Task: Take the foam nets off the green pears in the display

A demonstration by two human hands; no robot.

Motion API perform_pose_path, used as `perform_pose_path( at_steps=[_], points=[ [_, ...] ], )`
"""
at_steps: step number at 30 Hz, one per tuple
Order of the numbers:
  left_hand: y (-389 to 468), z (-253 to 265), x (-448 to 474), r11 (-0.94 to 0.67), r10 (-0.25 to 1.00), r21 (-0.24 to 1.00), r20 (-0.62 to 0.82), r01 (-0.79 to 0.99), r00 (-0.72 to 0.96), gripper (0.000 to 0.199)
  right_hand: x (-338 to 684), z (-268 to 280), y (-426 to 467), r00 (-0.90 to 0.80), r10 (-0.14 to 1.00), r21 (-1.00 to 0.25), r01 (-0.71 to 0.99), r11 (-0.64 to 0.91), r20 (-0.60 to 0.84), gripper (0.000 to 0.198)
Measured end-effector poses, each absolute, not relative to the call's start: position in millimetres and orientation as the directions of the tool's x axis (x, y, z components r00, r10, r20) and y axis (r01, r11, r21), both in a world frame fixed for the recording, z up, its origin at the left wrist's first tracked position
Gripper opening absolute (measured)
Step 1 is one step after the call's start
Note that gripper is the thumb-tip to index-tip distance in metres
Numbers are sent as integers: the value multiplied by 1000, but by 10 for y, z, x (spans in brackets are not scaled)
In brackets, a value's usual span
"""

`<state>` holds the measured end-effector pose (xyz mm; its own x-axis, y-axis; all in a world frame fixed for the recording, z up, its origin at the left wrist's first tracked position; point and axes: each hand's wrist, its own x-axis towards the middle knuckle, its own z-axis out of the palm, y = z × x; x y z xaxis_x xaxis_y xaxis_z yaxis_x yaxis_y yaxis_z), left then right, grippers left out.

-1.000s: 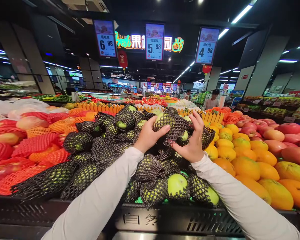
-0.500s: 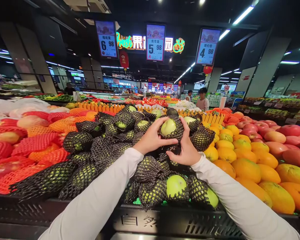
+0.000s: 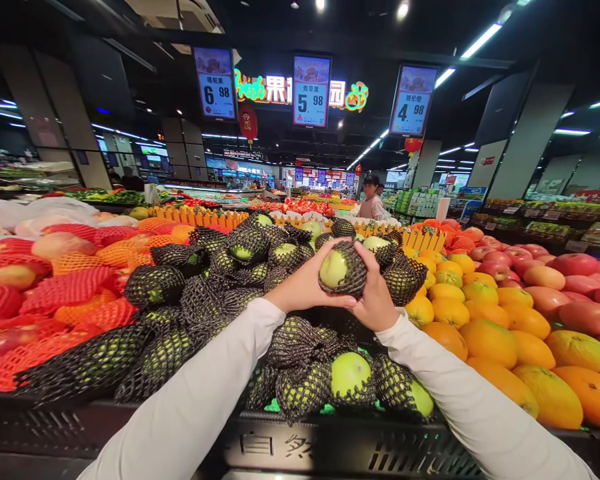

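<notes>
Between both my hands is a green apple in a black foam net, its bare green side turned to the left. My left hand grips it from the left, and my right hand wraps it from the right, the thumbs meeting below it. The apple is held above a heap of green apples in black nets. Just under my hands lie more netted apples, one green apple showing bare at the top of its net.
Left of the heap are fruits in red and orange nets. Oranges and red apples lie to the right. The black crate front runs along the near edge. Price screens hang overhead; a person stands far behind.
My hands have closed together round the apple, thumbs now meeting beneath it, and the apple has tilted a little. The person in the background has shifted left.
</notes>
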<state>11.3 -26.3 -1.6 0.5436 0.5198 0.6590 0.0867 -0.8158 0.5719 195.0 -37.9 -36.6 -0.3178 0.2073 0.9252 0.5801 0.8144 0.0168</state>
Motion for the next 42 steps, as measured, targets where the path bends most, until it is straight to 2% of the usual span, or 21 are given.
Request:
perform_pose_path(
  at_steps=[3, 5, 7, 10, 12, 14, 19, 23, 25, 27, 29, 30, 32, 36, 39, 42],
  points=[
    [-244, -26, 119, -798, 587, 567, 654, 205, 478, 91, 1943, -356, -374, -368, 328, -23, 634, 773, 870, 87],
    [-192, -42, 118, -757, 653, 596, 676, 266, 341, 91, 1950, -365, -352, -322, 432, -81, 716, 693, 842, 103],
    [-109, -66, 112, -704, 707, 660, 685, 264, 176, 83, 1964, -383, -323, -336, 561, -144, 751, 644, 757, 113],
    [56, -102, 99, -649, 747, 750, 660, 125, -81, 66, 1984, -404, -284, -440, 745, -291, 725, 624, 501, 98],
    [185, -105, 81, -618, 764, 786, 608, 26, -215, 60, 1990, -405, -272, -472, 787, -368, 703, 608, 398, 89],
    [328, -72, 49, -580, 766, 815, 551, 13, -331, 64, 1992, -401, -269, -468, 793, -394, 693, 604, 391, 90],
    [720, 200, -90, -493, 650, 807, 590, 326, -478, 85, 1989, -401, -285, -465, 776, -379, 687, 620, 427, 91],
    [1015, 503, -159, -356, 583, 737, 655, 575, -480, 82, 1979, -396, -305, -453, 780, -366, 702, 611, 432, 92],
    [1150, 617, -154, -268, 575, 644, 704, 716, -417, 80, 1971, -390, -313, -447, 783, -360, 711, 605, 433, 91],
    [1288, 678, -123, -174, 633, 466, 728, 868, -263, 77, 1965, -385, -319, -438, 786, -359, 716, 599, 437, 91],
    [1436, 674, -70, -81, 741, 220, 666, 972, -89, 75, 1963, -382, -324, -434, 786, -363, 715, 598, 439, 92],
    [1513, 650, -37, -45, 791, 118, 610, 992, -36, 75, 1963, -380, -326, -434, 787, -365, 715, 597, 438, 92],
    [1667, 569, 32, -11, 866, 15, 500, 1000, 2, 74, 1964, -377, -331, -434, 788, -361, 718, 595, 436, 95],
    [1889, 399, 116, -29, 924, -10, 382, 1000, 31, 72, 1961, -375, -335, -437, 783, -347, 722, 599, 443, 97],
    [1943, 350, 102, -50, 910, -64, 408, 997, 72, 66, 1956, -377, -334, -433, 785, -353, 720, 597, 444, 99],
    [1963, 365, 94, -182, 846, -190, 470, 965, 252, 53, 1956, -378, -340, -429, 789, -362, 719, 593, 440, 99]
  ],
)
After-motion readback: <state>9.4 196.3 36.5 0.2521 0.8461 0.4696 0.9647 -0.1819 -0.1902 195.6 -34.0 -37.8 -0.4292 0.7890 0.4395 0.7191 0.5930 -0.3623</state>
